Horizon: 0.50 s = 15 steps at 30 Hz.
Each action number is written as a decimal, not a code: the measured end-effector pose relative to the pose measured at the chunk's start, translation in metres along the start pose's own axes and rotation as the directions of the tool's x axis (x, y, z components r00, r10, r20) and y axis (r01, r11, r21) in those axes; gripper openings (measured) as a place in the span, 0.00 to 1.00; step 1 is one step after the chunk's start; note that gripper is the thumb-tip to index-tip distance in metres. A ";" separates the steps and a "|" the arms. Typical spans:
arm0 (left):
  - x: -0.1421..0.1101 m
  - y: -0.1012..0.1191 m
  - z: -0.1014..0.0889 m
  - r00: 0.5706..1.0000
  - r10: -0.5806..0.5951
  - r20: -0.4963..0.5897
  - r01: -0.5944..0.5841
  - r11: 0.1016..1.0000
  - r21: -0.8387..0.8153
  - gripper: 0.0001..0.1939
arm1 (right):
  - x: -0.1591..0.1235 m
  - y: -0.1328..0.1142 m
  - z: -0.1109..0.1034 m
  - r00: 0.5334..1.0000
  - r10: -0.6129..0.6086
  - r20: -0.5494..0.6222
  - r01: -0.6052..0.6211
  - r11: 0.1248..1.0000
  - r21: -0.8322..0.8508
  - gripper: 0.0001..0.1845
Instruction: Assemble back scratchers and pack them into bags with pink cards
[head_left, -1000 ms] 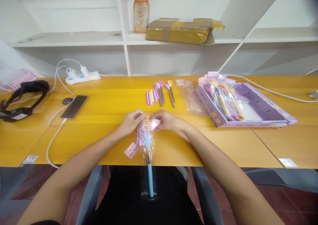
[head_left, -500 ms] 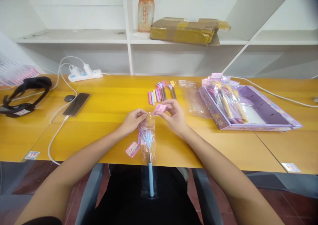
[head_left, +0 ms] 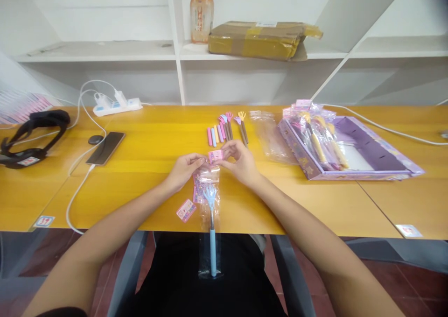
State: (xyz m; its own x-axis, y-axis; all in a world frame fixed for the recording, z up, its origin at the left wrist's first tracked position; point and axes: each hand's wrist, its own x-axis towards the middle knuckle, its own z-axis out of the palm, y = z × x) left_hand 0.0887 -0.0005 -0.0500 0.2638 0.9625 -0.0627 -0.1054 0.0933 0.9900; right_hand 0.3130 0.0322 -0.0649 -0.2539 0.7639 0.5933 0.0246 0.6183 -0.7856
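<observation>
My left hand [head_left: 187, 170] pinches the top of a clear plastic bag [head_left: 216, 218], which hangs over the table's front edge. Inside it lies a light blue back scratcher [head_left: 213, 247], claw end up. Between the thumb and fingers of my right hand [head_left: 241, 163] is a small pink printed card [head_left: 216, 156], held at the bag's top. On the table beside the bag rests a loose pink card [head_left: 186, 210], and more pink cards [head_left: 197, 191] are partly hidden behind the bag.
Beyond my hands are coloured handles [head_left: 216, 135] and claw-ended rods [head_left: 228, 125]. Flat clear bags [head_left: 271, 139] lie to their right. A purple tray [head_left: 371, 173] holds bagged back scratchers [head_left: 318, 144]. At left are a phone [head_left: 105, 148], black headgear [head_left: 35, 139] and a power strip [head_left: 117, 107].
My right hand has moved left with the pink card, turning it flatter toward me and bringing it against the bag's top. My left hand keeps its pinch on the bag.
</observation>
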 end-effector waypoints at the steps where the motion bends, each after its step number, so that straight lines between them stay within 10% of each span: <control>1: 0.000 0.001 0.000 1.000 -0.010 0.001 0.010 1.000 -0.008 0.27 | 0.000 0.000 -0.001 1.000 -0.001 0.005 0.001 1.000 0.000 0.28; 15: -0.002 0.006 0.003 0.999 -0.036 0.001 0.036 0.998 -0.060 0.23 | 0.003 -0.025 -0.010 0.957 -0.145 0.252 0.209 0.945 -0.251 0.17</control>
State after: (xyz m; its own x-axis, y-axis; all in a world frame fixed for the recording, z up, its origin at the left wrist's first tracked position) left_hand 0.0905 -0.0030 -0.0432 0.2688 0.9582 -0.0981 -0.1528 0.1430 0.9779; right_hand 0.3212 0.0213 -0.0419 -0.4899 0.5949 0.6372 0.2124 0.7904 -0.5746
